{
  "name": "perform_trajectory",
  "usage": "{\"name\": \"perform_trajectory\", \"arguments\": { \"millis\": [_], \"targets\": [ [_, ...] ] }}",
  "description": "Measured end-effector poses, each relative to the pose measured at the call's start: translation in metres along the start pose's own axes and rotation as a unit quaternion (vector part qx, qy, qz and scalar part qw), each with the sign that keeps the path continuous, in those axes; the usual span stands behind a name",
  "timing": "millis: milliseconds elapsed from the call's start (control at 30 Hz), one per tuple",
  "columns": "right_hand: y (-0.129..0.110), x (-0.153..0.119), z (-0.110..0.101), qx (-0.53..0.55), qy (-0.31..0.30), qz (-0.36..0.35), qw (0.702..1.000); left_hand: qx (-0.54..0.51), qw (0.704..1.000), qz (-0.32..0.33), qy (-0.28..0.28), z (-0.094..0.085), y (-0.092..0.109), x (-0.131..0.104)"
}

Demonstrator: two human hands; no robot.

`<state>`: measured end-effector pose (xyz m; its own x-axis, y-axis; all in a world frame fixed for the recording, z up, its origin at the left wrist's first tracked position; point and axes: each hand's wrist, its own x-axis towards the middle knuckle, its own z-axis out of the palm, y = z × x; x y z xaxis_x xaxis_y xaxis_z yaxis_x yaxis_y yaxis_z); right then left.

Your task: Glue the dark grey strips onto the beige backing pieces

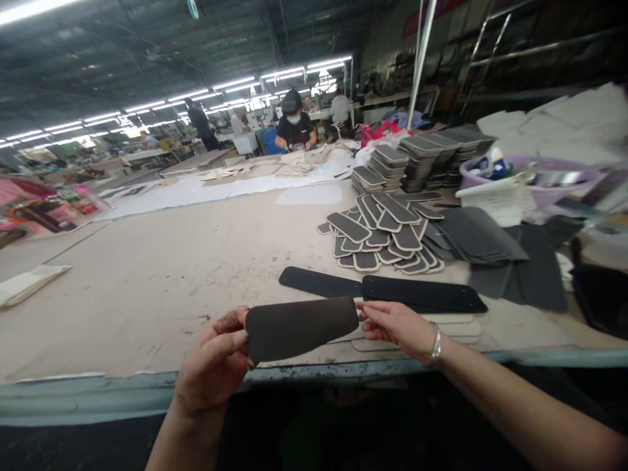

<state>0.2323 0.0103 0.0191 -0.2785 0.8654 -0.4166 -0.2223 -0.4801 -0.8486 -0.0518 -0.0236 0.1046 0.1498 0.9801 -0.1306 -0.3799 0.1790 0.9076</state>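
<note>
A dark grey-brown panel (301, 329) with rounded corners is held up just above the table's front edge. My left hand (213, 366) grips its left end, thumb on the face and fingers behind. At the right end, my right hand (402, 330) has its fingers closed on the panel's upper corner. Behind the panel lie two long black strips, one to the left (318, 282) and one to the right (422, 293), with small holes near their ends. Pale cream pieces (458, 329) lie partly hidden under my right hand and wrist.
A loose heap of grey, cream-edged panels (377, 235) lies beyond, with neat stacks (424, 154) behind it. Dark sheets (478, 235) and a purple basin (554, 173) are at right. Folded cream cloth (29, 284) lies at left. A co-worker (296, 124) works at the table's far end.
</note>
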Motion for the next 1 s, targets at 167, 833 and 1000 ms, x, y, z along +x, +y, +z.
{"name": "perform_trajectory", "arguments": {
  "millis": [167,833,1000],
  "targets": [
    [-0.002,0.004,-0.008,-0.030,-0.008,-0.004,1.000,-0.017,1.000,0.005,0.016,-0.007,-0.015,0.019],
    [0.006,0.034,-0.024,-0.618,0.117,-0.088,0.773,0.387,0.902,-0.140,0.132,-0.085,-0.066,0.044],
    [0.008,0.038,-0.024,-0.655,0.115,-0.076,0.743,0.469,0.858,-0.159,0.137,-0.086,-0.070,0.047]
  ]
}}
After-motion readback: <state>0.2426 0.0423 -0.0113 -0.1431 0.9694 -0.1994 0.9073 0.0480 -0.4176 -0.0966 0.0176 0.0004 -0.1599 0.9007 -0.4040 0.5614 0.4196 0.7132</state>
